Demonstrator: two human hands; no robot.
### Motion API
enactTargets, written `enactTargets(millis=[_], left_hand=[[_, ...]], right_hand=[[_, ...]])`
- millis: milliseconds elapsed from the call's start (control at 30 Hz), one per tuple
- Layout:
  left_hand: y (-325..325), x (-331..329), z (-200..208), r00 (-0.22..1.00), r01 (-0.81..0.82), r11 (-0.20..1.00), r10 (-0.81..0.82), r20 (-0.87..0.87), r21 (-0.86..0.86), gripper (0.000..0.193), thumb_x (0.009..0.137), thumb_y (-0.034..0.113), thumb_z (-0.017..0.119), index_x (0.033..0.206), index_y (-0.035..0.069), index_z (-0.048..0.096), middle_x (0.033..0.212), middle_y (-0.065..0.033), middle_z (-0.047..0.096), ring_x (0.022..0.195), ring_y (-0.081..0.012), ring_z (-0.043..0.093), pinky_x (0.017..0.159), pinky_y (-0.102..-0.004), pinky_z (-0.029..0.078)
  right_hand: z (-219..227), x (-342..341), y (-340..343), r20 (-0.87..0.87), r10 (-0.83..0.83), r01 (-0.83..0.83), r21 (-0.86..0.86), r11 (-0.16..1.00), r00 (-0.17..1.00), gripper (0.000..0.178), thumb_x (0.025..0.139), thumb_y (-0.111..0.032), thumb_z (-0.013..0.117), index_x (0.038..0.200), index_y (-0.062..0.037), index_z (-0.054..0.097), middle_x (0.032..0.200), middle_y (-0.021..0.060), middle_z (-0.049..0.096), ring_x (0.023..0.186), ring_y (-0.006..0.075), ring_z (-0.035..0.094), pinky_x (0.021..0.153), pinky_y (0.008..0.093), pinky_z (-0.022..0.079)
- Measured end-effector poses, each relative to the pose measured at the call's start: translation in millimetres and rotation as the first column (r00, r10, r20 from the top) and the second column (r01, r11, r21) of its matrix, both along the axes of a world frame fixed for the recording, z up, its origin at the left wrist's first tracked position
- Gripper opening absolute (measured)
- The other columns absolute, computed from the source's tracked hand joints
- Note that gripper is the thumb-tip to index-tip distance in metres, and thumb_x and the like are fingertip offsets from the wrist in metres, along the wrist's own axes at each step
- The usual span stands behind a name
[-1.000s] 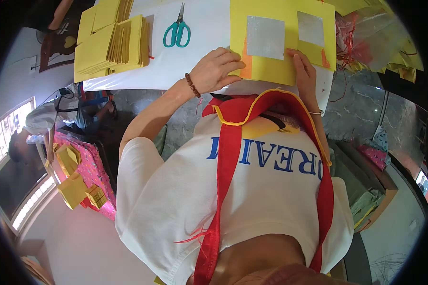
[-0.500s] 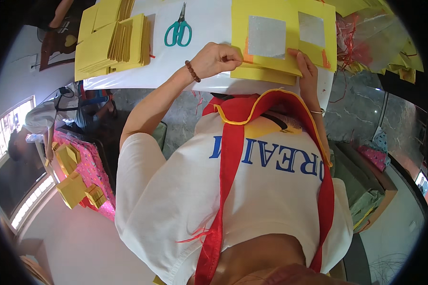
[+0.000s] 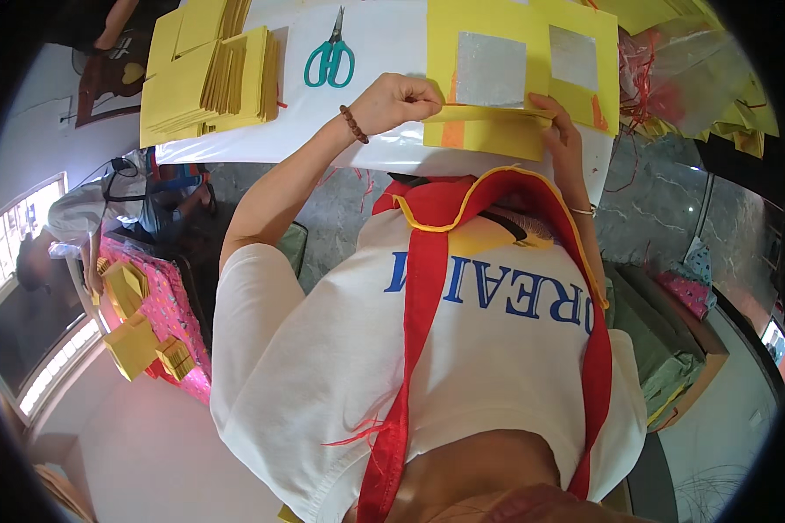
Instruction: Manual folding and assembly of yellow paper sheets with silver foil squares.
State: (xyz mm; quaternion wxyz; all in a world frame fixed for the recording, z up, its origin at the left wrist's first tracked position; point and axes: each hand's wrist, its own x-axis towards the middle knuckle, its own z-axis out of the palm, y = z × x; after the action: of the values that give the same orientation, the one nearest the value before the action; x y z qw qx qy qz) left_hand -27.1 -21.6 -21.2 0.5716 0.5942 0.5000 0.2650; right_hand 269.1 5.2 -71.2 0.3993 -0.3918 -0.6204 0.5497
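A yellow paper sheet point(image 3: 440, 52) with a silver-grey square patch point(image 3: 491, 70) lies on the white table. Its near edge is raised, and I hold it by both corners. My left hand point(image 3: 403, 98), closed in a pinch, grips the left corner. At the right corner, the thumb and fingers of my right hand point(image 3: 562, 131) close on the paper. Below that edge shows another yellow sheet point(image 3: 497, 137) with an orange strip. To the right lies a further yellow sheet point(image 3: 606, 78) with its own silver-grey patch.
Green-handled scissors point(image 3: 330, 65) lie left of the sheets. Stacks of folded yellow paper point(image 3: 179, 87) fill the table's left end. A clear plastic bag point(image 3: 693, 70) and red strings point(image 3: 641, 78) are at the right. Another person point(image 3: 96, 205) sits by a pink-covered table point(image 3: 161, 301).
The sheet's near edge has been lifted and bent upward, uncovering the orange strip on the sheet below. My hands have shifted only slightly.
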Motion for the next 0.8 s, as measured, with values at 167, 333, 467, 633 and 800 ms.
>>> enactTargets(millis=[167, 333, 467, 633, 800], left_hand=[[-1.0, -0.6, -3.0, 1.0, -0.014, 1.0, 0.014, 0.011, 0.016, 0.012, 0.081, 0.01, 0.059, 0.08, -0.001, 0.063, 0.068, 0.0, 0.059, 0.064, -0.0055, 0.051, 0.06, -0.0215, 0.043], [0.8, -3.8, 7.2, 0.997, 0.048, 0.998, -0.051, -0.061, -0.041, 0.015, 0.081, 0.015, 0.063, 0.088, 0.002, 0.064, 0.078, -0.002, 0.063, 0.075, -0.009, 0.055, 0.067, -0.0248, 0.045], [5.1, -5.4, 9.9, 0.966, 0.234, 0.841, -0.144, -0.216, 0.487, 0.045, 0.074, 0.02, 0.071, 0.116, 0.012, 0.058, 0.116, -0.0084, 0.057, 0.112, -0.0268, 0.045, 0.091, -0.0391, 0.034], [13.2, 2.1, -19.4, 0.749, 0.402, 0.559, 0.253, -0.612, 0.725, 0.049, 0.068, 0.012, 0.065, 0.116, 0.017, 0.058, 0.115, -0.006, 0.056, 0.108, -0.0246, 0.047, 0.087, -0.0385, 0.036], [-2.8, 3.4, -3.3, 0.748, 0.475, 0.476, 0.225, -0.624, 0.74, 0.041, 0.072, 0.009, 0.058, 0.112, 0.015, 0.059, 0.111, -0.0054, 0.058, 0.102, -0.0227, 0.052, 0.084, -0.0359, 0.04]], right_hand=[[4.1, 1.3, 3.1, 0.173, 0.055, -0.081, 0.145, 0.986, 0.983, 0.038, 0.078, -0.011, 0.065, 0.116, -0.0072, 0.058, 0.123, 0.0066, 0.054, 0.121, 0.0208, 0.043, 0.102, 0.0326, 0.032], [-8.4, -1.3, 4.5, 0.161, -0.049, 0.039, 0.068, 0.997, 0.986, 0.036, 0.08, -0.006, 0.063, 0.115, -0.006, 0.057, 0.117, 0.0076, 0.056, 0.113, 0.0215, 0.048, 0.098, 0.0302, 0.035], [-9.5, -6.6, 1.6, 0.01, -0.076, 0.076, -0.026, 0.997, 0.997, 0.032, 0.081, -0.006, 0.062, 0.113, -0.0062, 0.058, 0.114, 0.008, 0.056, 0.11, 0.0216, 0.05, 0.096, 0.0291, 0.037], [-28.6, 9.5, 9.2, 0.02, 0.032, -0.034, 0.148, 0.988, 0.999, 0.027, 0.087, -0.009, 0.058, 0.113, -0.0064, 0.057, 0.123, 0.0079, 0.053, 0.115, 0.0199, 0.048, 0.098, 0.0312, 0.035], [33.4, -4.8, -2.7, 0.376, -0.219, -0.025, 0.547, 0.837, 0.9, 0.033, 0.075, -0.017, 0.069, 0.107, -0.0115, 0.06, 0.123, 0.007, 0.055, 0.118, 0.0272, 0.048, 0.102, 0.0399, 0.029]])
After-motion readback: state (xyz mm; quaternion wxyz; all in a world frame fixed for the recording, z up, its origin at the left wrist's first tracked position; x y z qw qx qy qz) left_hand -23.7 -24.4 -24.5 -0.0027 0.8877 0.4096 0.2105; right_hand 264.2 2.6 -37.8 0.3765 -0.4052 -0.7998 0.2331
